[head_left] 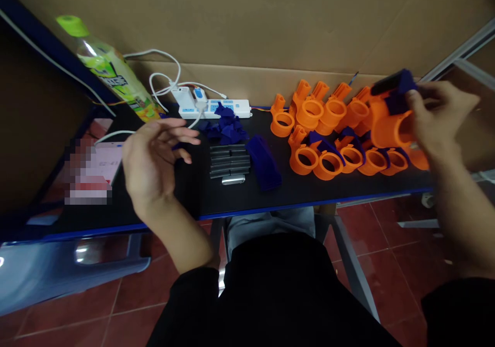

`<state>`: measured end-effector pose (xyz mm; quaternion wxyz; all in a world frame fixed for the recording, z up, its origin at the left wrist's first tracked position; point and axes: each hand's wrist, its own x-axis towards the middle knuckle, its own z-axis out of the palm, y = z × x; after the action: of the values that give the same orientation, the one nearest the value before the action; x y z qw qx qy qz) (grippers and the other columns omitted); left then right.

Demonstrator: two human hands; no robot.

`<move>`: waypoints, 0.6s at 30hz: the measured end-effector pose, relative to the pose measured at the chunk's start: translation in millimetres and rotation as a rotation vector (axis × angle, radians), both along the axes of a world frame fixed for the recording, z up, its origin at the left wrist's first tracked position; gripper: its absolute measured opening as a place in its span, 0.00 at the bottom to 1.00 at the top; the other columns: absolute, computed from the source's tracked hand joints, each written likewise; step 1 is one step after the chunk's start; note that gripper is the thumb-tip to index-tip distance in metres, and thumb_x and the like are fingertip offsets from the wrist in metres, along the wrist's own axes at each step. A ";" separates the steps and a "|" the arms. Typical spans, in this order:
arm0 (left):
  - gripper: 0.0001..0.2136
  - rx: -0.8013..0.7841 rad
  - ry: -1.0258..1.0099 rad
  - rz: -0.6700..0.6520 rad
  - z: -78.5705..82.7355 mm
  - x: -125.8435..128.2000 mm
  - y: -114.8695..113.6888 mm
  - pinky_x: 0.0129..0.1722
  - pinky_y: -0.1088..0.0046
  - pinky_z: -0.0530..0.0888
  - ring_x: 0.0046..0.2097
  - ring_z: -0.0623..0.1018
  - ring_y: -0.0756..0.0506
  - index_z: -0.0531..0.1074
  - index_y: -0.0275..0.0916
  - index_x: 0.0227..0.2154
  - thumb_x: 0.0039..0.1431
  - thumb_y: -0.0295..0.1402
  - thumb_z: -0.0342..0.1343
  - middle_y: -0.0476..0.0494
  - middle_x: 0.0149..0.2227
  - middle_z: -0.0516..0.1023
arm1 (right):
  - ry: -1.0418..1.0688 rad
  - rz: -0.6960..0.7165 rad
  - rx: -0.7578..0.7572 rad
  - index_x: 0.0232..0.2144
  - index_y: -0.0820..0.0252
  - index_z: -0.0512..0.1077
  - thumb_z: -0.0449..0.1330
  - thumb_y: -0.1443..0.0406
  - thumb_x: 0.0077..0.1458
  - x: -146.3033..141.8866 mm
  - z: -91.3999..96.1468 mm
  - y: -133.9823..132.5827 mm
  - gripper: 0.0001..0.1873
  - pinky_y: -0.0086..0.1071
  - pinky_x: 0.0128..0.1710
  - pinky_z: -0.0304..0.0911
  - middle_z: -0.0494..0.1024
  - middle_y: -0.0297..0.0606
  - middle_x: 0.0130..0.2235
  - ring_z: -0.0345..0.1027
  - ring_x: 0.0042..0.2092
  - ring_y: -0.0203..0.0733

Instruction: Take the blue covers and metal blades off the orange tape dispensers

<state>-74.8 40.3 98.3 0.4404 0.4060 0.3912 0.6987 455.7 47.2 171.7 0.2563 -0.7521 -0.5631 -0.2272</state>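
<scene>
My right hand (435,117) is closed around an orange plastic ring part with a dark blue insert (389,112), held above the right end of the black table (232,197). My left hand (152,159) hovers over the table's left half, fingers spread and holding nothing. Several orange ring parts (320,125) lie in two rows under and left of the held part; some in the front row carry blue inserts. Near my left hand are a pile of small blue pieces (226,128), a stack of dark flat bars (230,162) and a blue block (264,162).
A white power strip (212,108) with white cables lies at the back of the table, beside a tilted green-capped drink bottle (112,71). A phone (101,164) rests at the left. A cardboard wall stands behind; red floor tiles and a grey stool lie below.
</scene>
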 end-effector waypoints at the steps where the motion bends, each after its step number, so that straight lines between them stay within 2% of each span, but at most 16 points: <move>1: 0.17 -0.002 0.037 -0.047 -0.7 1.6 -1.3 0.16 0.75 0.67 0.32 0.84 0.40 0.84 0.31 0.35 0.61 0.42 0.59 0.28 0.33 0.85 | 0.013 0.133 0.035 0.57 0.69 0.81 0.60 0.65 0.73 -25.8 -0.9 -1.2 0.18 0.29 0.50 0.68 0.84 0.54 0.54 0.80 0.51 0.35; 3: 0.18 -0.003 0.101 -0.150 -0.9 5.2 -4.8 0.19 0.74 0.73 0.36 0.87 0.37 0.85 0.32 0.39 0.63 0.45 0.61 0.27 0.38 0.87 | 0.023 0.316 0.084 0.53 0.66 0.83 0.60 0.61 0.73 -81.3 -0.4 -5.1 0.17 0.29 0.49 0.68 0.86 0.50 0.49 0.80 0.46 0.34; 6: 0.22 0.002 0.137 -0.298 1.1 12.7 -12.0 0.29 0.68 0.82 0.47 0.88 0.34 0.84 0.36 0.48 0.64 0.51 0.63 0.29 0.46 0.88 | 0.000 0.600 0.160 0.51 0.64 0.83 0.56 0.56 0.76 -166.6 5.4 -10.5 0.21 0.31 0.48 0.70 0.86 0.47 0.46 0.80 0.44 0.35; 9: 0.28 0.009 0.117 -0.382 1.6 25.4 -16.6 0.38 0.61 0.85 0.54 0.86 0.32 0.80 0.40 0.54 0.64 0.58 0.63 0.33 0.53 0.86 | -0.063 0.807 0.141 0.53 0.59 0.82 0.52 0.56 0.78 -244.1 9.5 -12.8 0.21 0.33 0.50 0.71 0.86 0.41 0.49 0.81 0.48 0.38; 10: 0.29 0.020 0.092 -0.386 0.9 30.8 -16.7 0.39 0.61 0.85 0.55 0.85 0.32 0.79 0.41 0.54 0.63 0.61 0.63 0.34 0.53 0.86 | -0.092 0.833 0.091 0.55 0.58 0.81 0.50 0.56 0.79 -266.7 9.3 -13.5 0.22 0.34 0.53 0.71 0.85 0.40 0.51 0.80 0.51 0.39; 12: 0.30 0.056 0.007 -0.328 -1.0 42.1 -14.5 0.42 0.62 0.84 0.55 0.84 0.35 0.78 0.41 0.50 0.61 0.62 0.64 0.37 0.51 0.85 | -0.175 0.837 -0.078 0.58 0.58 0.79 0.45 0.57 0.81 -305.2 7.2 -15.4 0.24 0.36 0.55 0.70 0.84 0.42 0.54 0.78 0.54 0.42; 14: 0.25 0.137 -0.140 -0.135 -2.7 51.2 -10.6 0.47 0.65 0.82 0.57 0.82 0.37 0.75 0.41 0.43 0.60 0.59 0.67 0.41 0.47 0.84 | -0.263 0.843 -0.227 0.60 0.61 0.77 0.40 0.61 0.82 -332.8 4.4 -18.1 0.27 0.35 0.52 0.70 0.83 0.46 0.54 0.77 0.55 0.44; 16: 0.22 0.127 -0.168 -0.003 -3.8 55.2 -7.0 0.45 0.67 0.80 0.57 0.81 0.38 0.72 0.42 0.40 0.62 0.56 0.68 0.44 0.44 0.82 | -0.332 0.875 -0.299 0.62 0.65 0.75 0.37 0.65 0.81 -349.0 3.0 -20.4 0.28 0.33 0.49 0.69 0.82 0.48 0.51 0.75 0.55 0.44; 18: 0.20 0.054 -0.124 0.022 -5.1 54.1 -5.1 0.41 0.68 0.77 0.57 0.81 0.39 0.70 0.42 0.39 0.65 0.54 0.65 0.45 0.43 0.81 | -0.362 0.896 -0.321 0.64 0.66 0.73 0.36 0.67 0.81 -355.9 3.0 -21.2 0.29 0.32 0.49 0.69 0.81 0.48 0.50 0.74 0.56 0.44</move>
<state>-20.7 35.3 93.3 0.4447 0.3694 0.3486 0.7377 99.7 26.0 174.6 0.1080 -0.4151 -0.8936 -0.1324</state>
